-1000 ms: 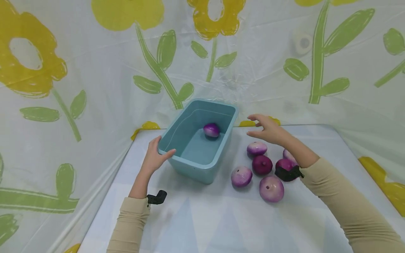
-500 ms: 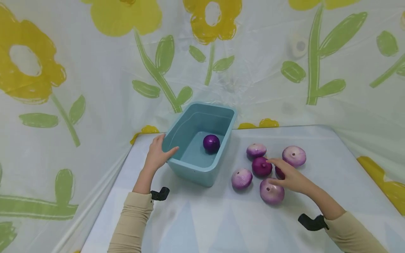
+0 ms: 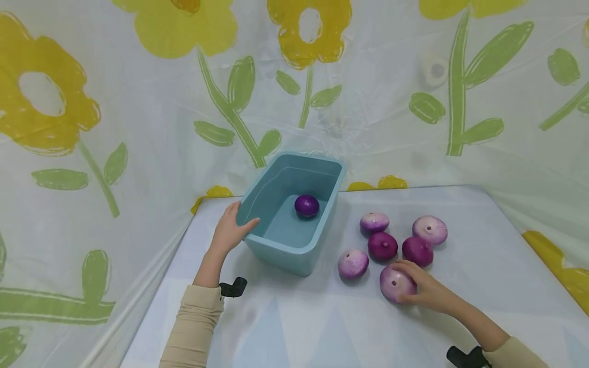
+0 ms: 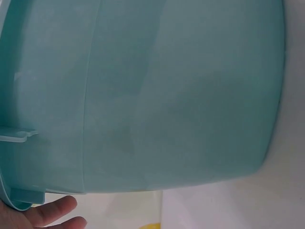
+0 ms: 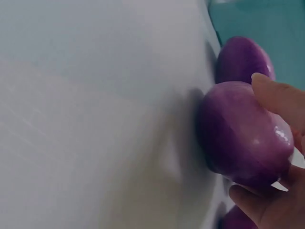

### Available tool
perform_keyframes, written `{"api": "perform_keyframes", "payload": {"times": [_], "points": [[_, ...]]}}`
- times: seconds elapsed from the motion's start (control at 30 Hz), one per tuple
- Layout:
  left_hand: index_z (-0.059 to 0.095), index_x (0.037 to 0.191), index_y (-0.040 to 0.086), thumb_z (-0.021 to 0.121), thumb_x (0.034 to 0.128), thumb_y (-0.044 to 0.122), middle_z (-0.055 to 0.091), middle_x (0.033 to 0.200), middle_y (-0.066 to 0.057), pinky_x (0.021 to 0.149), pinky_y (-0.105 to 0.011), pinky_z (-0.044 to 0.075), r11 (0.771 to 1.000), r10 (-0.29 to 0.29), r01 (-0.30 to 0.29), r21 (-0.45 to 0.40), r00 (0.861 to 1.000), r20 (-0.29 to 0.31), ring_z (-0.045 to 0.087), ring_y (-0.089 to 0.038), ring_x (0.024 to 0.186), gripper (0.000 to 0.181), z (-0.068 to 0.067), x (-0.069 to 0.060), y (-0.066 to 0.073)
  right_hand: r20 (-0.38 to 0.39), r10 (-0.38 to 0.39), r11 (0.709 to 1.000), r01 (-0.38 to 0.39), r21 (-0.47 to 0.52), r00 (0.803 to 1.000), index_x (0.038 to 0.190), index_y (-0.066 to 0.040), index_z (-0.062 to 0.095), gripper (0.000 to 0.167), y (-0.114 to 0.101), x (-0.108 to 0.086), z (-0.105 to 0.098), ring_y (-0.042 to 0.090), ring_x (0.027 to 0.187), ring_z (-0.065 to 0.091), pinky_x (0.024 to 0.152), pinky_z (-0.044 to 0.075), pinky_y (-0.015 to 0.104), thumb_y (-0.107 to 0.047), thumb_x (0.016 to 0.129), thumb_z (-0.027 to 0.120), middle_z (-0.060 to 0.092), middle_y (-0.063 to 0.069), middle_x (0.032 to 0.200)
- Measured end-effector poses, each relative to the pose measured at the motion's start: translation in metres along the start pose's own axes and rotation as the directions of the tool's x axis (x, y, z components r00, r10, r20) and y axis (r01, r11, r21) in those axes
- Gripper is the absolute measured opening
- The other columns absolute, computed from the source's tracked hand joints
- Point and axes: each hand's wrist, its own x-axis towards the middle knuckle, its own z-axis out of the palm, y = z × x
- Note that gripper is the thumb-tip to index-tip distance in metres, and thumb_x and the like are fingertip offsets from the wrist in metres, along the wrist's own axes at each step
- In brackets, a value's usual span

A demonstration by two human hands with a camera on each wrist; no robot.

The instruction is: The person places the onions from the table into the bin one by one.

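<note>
My left hand (image 3: pixel 227 232) holds the near left corner of a blue-green plastic bin (image 3: pixel 280 258), thumb over the rim and fingers outside. The bin's outer wall (image 4: pixel 186 95) fills most of the left wrist view, fingertips (image 4: pixel 57 210) showing at the lower left. One purple onion (image 3: pixel 307 206) lies inside the bin. With my right hand (image 3: pixel 430 292) I grip a pale purple onion (image 3: pixel 393 282), the nearest of the loose group. In the right wrist view, thumb and fingers lie on opposite sides of this onion (image 5: pixel 243 136).
Several more onions lie on the table right of the bin: a pale one (image 3: pixel 353 264), dark ones (image 3: pixel 383 246) and others behind. Beyond the table's back edge hangs a flower-print curtain (image 3: pixel 377 102).
My right hand has come from beside the bin down and toward me, onto the nearest onion. The onion inside the bin has rolled and settled. My left hand stays on the bin.
</note>
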Motion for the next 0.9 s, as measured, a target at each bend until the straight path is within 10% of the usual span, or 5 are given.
{"api": "perform_keyframes", "payload": {"times": [0.43,0.9], "points": [[0.018,0.145,0.003,0.056,0.0855,0.046,0.021,0.149,-0.017,0.102,-0.057,0.029,1.0,-0.009,0.009,-0.01,1.0,-0.003,0.028,-0.038,0.132,0.083,0.002,-0.002,0.0,0.04,0.047,0.998,-0.046,-0.032,0.998,0.121,-0.006,0.05,0.072,0.005,0.003,0.004,-0.001,0.107,0.045,0.086,0.043,0.022,-0.028,0.061,0.083,0.054,0.006,0.115],[0.018,0.146,0.004,0.057,0.0849,0.047,0.021,0.149,-0.016,0.102,-0.056,0.03,1.0,-0.015,0.015,-0.022,1.0,-0.005,0.027,-0.037,0.132,0.084,0.003,-0.001,-0.002,0.037,0.107,0.991,-0.104,-0.086,0.994,0.123,-0.004,0.048,0.069,-0.007,0.028,-0.034,0.009,0.103,0.049,0.083,0.048,0.031,-0.027,0.067,0.081,0.054,0.009,0.116]]}}
